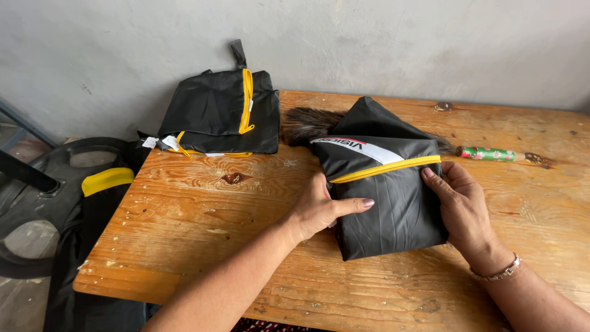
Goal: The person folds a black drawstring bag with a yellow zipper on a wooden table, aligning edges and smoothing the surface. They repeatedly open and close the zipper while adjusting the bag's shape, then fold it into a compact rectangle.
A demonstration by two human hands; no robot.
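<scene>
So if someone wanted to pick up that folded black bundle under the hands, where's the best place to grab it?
Probably by its two side edges, coming in from left and right, as the left hand and right hand do. The folded black bundle lies flat on the wooden table; gripping both sides would likely keep its slippery folds and yellow trim together.

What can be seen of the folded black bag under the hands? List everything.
The bag is a flat folded bundle of black, slightly shiny fabric with a yellow strip running across its upper part and a white stripe with print above that. It lies on the wooden table, its far end over a dark bristly brush. The left hand presses its left edge, thumb laid across the front; the right hand holds its right edge.
</scene>
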